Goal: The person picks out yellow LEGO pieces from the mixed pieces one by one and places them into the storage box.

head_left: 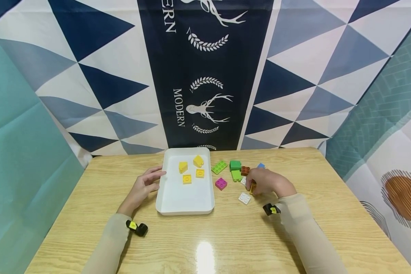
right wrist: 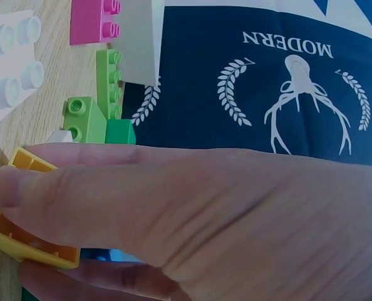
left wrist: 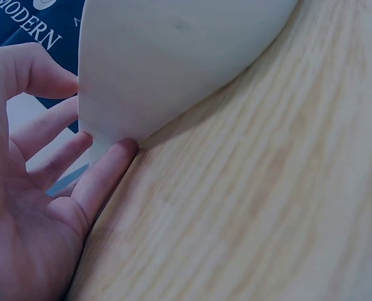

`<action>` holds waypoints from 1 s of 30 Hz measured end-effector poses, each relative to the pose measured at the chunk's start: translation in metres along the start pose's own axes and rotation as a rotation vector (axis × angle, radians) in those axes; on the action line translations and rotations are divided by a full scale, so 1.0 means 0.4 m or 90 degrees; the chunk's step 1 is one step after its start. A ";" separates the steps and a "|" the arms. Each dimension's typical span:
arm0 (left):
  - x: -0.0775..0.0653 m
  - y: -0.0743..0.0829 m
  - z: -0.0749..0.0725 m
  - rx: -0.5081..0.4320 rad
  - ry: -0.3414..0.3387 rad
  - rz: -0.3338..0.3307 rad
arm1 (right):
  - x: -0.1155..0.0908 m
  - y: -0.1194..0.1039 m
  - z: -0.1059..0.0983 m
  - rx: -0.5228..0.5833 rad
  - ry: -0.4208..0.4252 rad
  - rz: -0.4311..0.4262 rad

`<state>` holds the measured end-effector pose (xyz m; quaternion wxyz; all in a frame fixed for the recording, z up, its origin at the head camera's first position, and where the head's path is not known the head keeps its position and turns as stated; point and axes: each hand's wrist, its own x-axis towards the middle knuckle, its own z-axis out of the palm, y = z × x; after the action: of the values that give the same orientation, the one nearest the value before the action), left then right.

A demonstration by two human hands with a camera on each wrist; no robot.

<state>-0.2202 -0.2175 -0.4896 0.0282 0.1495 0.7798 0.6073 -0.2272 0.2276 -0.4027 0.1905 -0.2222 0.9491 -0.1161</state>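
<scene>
My left hand point(head_left: 144, 187) rests beside the white tray point(head_left: 185, 211), its extended fingertips touching the outer left wall; the left wrist view shows this hand point(left wrist: 42, 182) against the tray side point(left wrist: 167, 63). Inside the tray lie several yellow toy bricks point(head_left: 187, 179). My right hand point(head_left: 268, 181) is over the loose bricks to the tray's right. Between thumb and fingers it pinches a yellow brick point(right wrist: 32, 241), hollow underside showing, with the thumb across it. A white brick point(head_left: 244, 198) lies just below that hand; another white brick point(head_left: 243, 181) is partly hidden behind it.
Right of the tray are a magenta brick point(head_left: 221, 183), a long lime brick point(head_left: 219, 167), a green brick point(head_left: 235, 165), a lime brick point(head_left: 236, 176), a brown brick point(head_left: 245, 171) and a blue brick point(head_left: 261, 166). The wooden table point(head_left: 239, 243) meets a patterned cloth backdrop point(head_left: 205, 133).
</scene>
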 end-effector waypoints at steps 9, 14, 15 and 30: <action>-0.001 0.002 0.003 -0.025 -0.005 0.014 | 0.002 -0.002 0.001 -0.003 -0.020 0.025; 0.000 0.001 0.003 -0.017 -0.002 0.009 | 0.000 -0.004 0.000 -0.004 -0.020 0.030; -0.001 0.002 0.003 -0.015 -0.002 0.010 | 0.000 -0.005 0.000 -0.005 -0.019 0.028; 0.000 0.003 0.002 -0.015 -0.003 0.014 | -0.005 -0.004 -0.003 -0.004 -0.017 0.024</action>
<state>-0.2196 -0.2163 -0.4887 0.0251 0.1589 0.7711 0.6160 -0.2253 0.2273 -0.4004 0.2044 -0.2060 0.9510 -0.1064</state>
